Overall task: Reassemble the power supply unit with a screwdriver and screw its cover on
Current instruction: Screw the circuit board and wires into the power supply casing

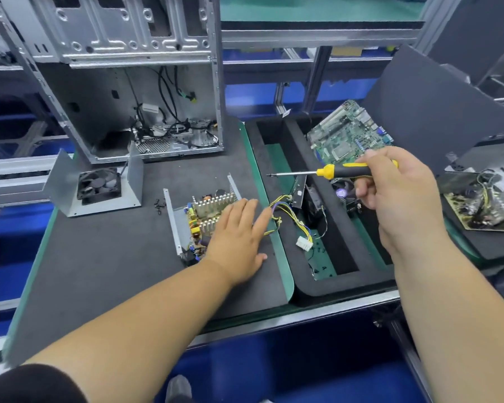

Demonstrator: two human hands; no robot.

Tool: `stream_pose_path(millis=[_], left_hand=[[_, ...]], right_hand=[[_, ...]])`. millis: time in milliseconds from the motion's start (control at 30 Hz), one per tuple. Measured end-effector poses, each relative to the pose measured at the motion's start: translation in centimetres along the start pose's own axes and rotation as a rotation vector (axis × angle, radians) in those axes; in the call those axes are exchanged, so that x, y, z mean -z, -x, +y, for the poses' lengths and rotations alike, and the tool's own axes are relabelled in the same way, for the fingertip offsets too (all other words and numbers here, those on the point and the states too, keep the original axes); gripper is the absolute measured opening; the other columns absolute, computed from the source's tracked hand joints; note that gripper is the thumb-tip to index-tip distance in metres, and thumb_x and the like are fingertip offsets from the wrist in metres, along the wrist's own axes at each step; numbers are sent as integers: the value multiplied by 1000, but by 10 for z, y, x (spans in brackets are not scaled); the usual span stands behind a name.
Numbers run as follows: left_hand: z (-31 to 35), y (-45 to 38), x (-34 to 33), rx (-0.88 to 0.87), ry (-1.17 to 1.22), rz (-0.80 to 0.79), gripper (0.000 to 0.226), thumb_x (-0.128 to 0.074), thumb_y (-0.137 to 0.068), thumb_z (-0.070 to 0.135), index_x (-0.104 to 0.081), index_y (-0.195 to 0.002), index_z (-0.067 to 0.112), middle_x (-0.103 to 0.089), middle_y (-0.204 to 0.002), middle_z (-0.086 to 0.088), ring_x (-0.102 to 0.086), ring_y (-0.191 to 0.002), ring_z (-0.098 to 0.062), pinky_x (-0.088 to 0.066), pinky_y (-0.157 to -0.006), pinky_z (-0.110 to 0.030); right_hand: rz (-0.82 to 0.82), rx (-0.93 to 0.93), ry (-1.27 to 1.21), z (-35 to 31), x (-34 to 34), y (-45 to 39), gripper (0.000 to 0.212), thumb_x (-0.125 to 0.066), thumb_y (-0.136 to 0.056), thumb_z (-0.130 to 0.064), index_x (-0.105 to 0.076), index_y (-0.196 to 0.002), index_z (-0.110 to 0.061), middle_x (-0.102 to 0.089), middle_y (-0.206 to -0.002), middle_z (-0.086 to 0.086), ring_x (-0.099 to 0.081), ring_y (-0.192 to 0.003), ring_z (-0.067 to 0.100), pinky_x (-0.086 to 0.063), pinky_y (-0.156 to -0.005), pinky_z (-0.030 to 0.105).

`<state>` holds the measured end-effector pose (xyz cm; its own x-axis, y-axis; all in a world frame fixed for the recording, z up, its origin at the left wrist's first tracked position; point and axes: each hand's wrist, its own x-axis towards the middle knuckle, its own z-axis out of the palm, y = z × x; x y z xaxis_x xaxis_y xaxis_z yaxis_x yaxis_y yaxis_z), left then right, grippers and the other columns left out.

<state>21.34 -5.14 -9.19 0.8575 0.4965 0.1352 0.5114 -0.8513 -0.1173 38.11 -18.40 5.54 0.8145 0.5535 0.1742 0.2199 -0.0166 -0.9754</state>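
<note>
Resting flat on the open power supply [200, 219], the left hand [239, 239] steadies it; the right hand [396, 187] grips the screwdriver [329, 171]. Cover [95, 184] sits apart, screws [158, 205] loose, so most work's left.

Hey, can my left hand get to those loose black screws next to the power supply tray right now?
Probably yes: the left hand rests open on the power supply, and the screws lie uncovered on the mat just beyond its far-left corner.

Screwdriver [344, 169]: yellow-and-black handle, bright silver shaft. Cover [93, 187]: plain grey metal, black fan inside. Power supply board [207, 216]: silver finned heat sinks, yellow parts, yellow and purple wires. Mat [114, 257]: dark grey, green edge. Tray [344, 254]: black foam, green floor. Motherboard [346, 135]: green.
</note>
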Motion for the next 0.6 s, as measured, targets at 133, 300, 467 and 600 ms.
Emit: stream_pose_path(millis=[133, 300, 467, 600], left_hand=[[-6, -9, 6, -104, -23, 105, 53, -68, -74, 43, -58, -117, 12, -60, -119, -7, -48, -125, -33, -30, -113, -44], [-18, -20, 10, -237, 39, 69, 49, -66, -77, 37, -59, -119, 12, -65, -104, -4, -54, -111, -30, -30, -114, -41], [-18, -28, 16, -336, -50, -154, 62, -46, -91, 24, -29, -150, 27, -54, -122, -1, -43, -119, -28, -2, -119, -52], [-25, -37, 24, -406, -117, -276, 36, -44, -94, 26, -53, -129, 24, -48, -132, -3, -40, -124, -27, 3, -119, -50]], right_hand=[[-18, -5, 9, 6, 9, -2, 18, -56, -82, -40, -62, -70, -28, -57, -54, -1, -36, -59, 29, -24, -48, 36], [-34, -17, 17, 7, 12, 0, 19, -55, -84, -36, -62, -69, -28, -55, -52, -2, -36, -59, 28, -26, -49, 36], [-70, -14, 38, 7, 11, 2, 21, -53, -86, -35, -61, -67, -30, -55, -53, 0, -40, -58, 24, -30, -50, 32], [-80, -24, 56, 8, 11, 3, 21, -53, -86, -34, -60, -66, -29, -55, -52, -1, -39, -55, 20, -31, -50, 30]])
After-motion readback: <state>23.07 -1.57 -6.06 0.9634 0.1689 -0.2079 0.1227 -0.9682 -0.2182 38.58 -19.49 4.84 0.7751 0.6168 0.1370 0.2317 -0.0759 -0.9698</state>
